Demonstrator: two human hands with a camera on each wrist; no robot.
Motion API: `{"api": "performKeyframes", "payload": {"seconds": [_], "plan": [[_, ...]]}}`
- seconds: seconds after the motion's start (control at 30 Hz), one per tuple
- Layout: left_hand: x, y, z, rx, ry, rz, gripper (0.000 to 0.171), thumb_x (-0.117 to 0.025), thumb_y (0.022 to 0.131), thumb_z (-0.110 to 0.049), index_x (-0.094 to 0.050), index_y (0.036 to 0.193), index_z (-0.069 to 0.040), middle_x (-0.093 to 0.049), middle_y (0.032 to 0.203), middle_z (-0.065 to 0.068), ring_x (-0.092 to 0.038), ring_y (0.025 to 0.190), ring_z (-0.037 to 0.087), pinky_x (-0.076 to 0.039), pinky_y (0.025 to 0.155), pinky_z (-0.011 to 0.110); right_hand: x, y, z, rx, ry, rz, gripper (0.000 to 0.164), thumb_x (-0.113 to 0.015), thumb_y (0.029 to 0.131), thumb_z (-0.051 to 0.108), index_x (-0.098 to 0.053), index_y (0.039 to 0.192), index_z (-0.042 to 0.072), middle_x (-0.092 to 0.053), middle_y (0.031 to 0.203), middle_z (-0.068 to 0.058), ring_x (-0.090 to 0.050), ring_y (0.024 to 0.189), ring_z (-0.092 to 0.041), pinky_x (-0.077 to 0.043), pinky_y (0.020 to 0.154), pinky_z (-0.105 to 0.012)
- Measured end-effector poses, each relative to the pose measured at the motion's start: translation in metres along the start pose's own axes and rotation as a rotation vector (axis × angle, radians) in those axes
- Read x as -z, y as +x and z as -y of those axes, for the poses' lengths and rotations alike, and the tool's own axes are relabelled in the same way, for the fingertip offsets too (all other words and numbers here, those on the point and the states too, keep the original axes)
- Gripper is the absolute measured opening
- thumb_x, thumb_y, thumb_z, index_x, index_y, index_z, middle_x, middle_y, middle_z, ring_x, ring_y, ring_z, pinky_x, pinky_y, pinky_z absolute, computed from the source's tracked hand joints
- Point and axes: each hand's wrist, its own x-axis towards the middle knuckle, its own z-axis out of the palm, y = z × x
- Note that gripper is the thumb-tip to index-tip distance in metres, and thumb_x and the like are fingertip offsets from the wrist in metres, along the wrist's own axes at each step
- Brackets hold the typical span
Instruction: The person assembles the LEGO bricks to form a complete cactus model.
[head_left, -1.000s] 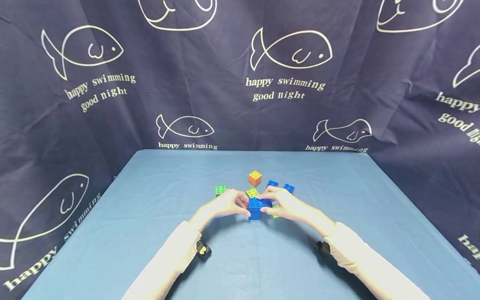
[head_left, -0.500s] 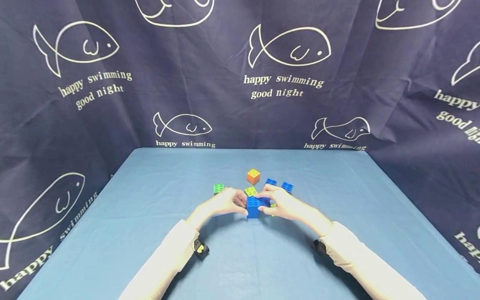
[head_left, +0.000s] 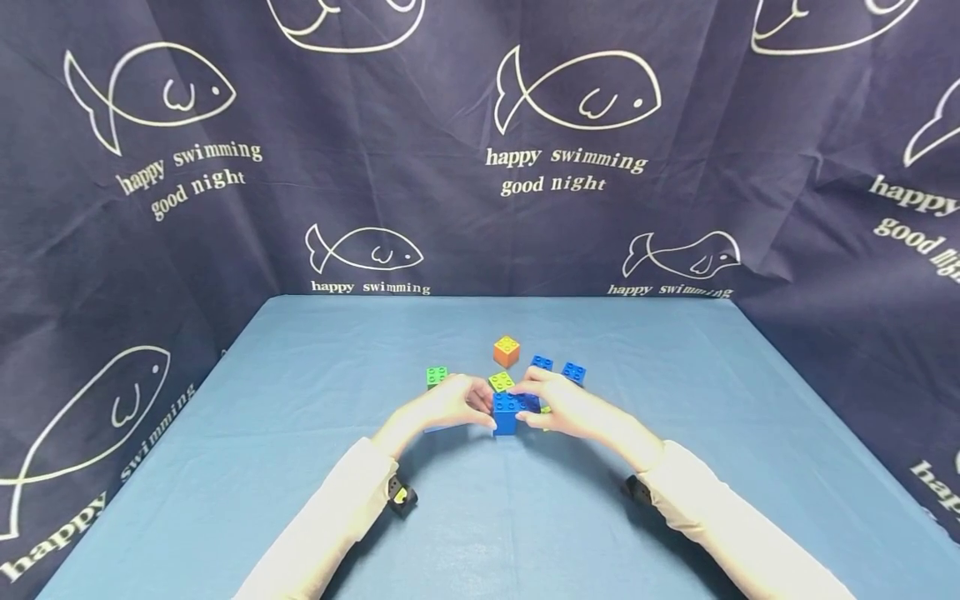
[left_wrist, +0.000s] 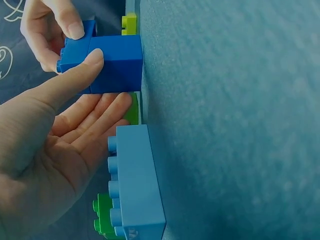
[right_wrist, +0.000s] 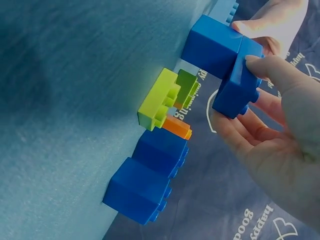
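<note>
Barely shifted, left hand [head_left: 452,402] and right hand [head_left: 564,403] pinch blue bricks [head_left: 505,420] thumb-to-finger, facing the “happy swimming” curtain [head_left: 450,142] past the table's far edge [head_left: 480,301].

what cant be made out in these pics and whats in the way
- Head view: most of the light blue brick, hidden by the left hand.
- Head view: most of the lime brick nearest the right hand, hidden by that hand.
- Right wrist view: the light blue brick's far end, cut off by the top edge.
- Left wrist view: the faint mark on its end, too small and blurred.
</note>
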Motion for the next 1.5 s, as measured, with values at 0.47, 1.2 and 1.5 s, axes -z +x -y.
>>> {"api": "performKeyframes", "payload": {"seconds": [0.47, 1.2, 1.5], "plan": [[0.002, 0.003, 0.001, -0.017, 0.008, -0.003, 0.029, -0.079, 0.075, -0.016, -0.064, 0.096, -0.004, -0.071, 0.091, 0.007, -0.069, 0.083, 0.014, -0.053, 0.075, 0.020, -0.005, -0.003, -0.007, 0.059, -0.020, -0.074, 0.033, -0.071, 0.082, 0.012, -0.065, 0.113, 0.001, -0.056, 0.092, -0.006, -0.052, 0.079, -0.015, -0.049, 0.066, -0.021], [0.002, 0.000, 0.002, -0.041, 0.024, 0.011, 0.022, -0.074, 0.079, -0.010, -0.064, 0.098, -0.003, -0.071, 0.093, 0.008, -0.068, 0.086, 0.017, -0.053, 0.078, 0.021, -0.015, -0.007, -0.016, 0.001, 0.132, -0.124, 0.030, -0.070, 0.083, 0.021, -0.062, 0.107, 0.006, -0.064, 0.105, -0.005, -0.059, 0.095, -0.017, -0.052, 0.084, -0.036], [0.004, 0.003, 0.001, -0.057, 0.108, -0.082, 0.012, -0.066, 0.087, -0.012, -0.066, 0.097, -0.005, -0.071, 0.096, 0.008, -0.067, 0.089, 0.017, -0.053, 0.081, 0.026, -0.012, -0.008, -0.015, -0.012, 0.137, -0.116, 0.029, -0.070, 0.083, 0.021, -0.062, 0.107, 0.007, -0.065, 0.105, -0.005, -0.059, 0.096, -0.017, -0.052, 0.085, -0.037]]}}
